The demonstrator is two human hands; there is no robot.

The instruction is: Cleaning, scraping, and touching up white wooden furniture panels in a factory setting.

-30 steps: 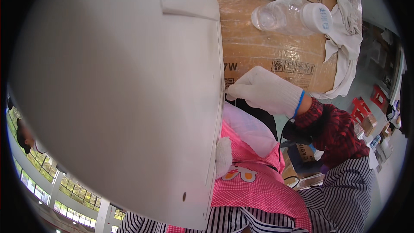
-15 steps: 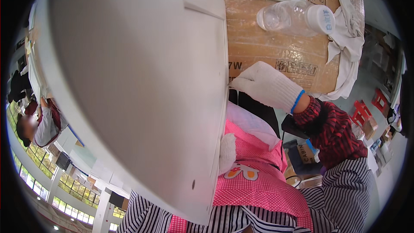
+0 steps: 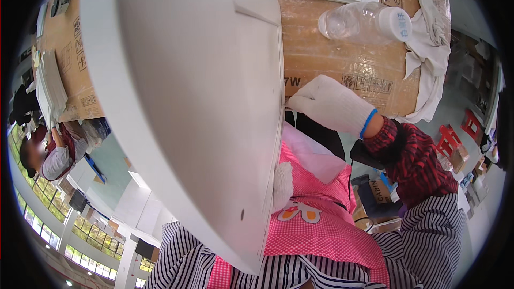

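A large white panel (image 3: 203,118) stands on edge in front of me, its broad face filling the middle of the view. My right hand (image 3: 334,104), in a white knit glove with a blue cuff, is closed in a pinch against the panel's right edge. Whatever lies between its fingertips is too small to make out. Lower on the same edge, my left hand (image 3: 282,186), also in a white knit glove, grips the panel; most of that hand and its arm are hidden behind the panel.
A cardboard box (image 3: 332,59) serves as a surface beyond my right hand. On it lie a clear plastic bottle (image 3: 358,21) with a white cap and a white cloth (image 3: 428,53). Red stools (image 3: 448,139) stand at right. Another person (image 3: 56,152) works at far left beside stacked white boards (image 3: 51,83).
The panel's outer left edge has swung to the right, uncovering more cardboard and white boards at left. My right hand keeps its pinch at nearly the same place on the edge.
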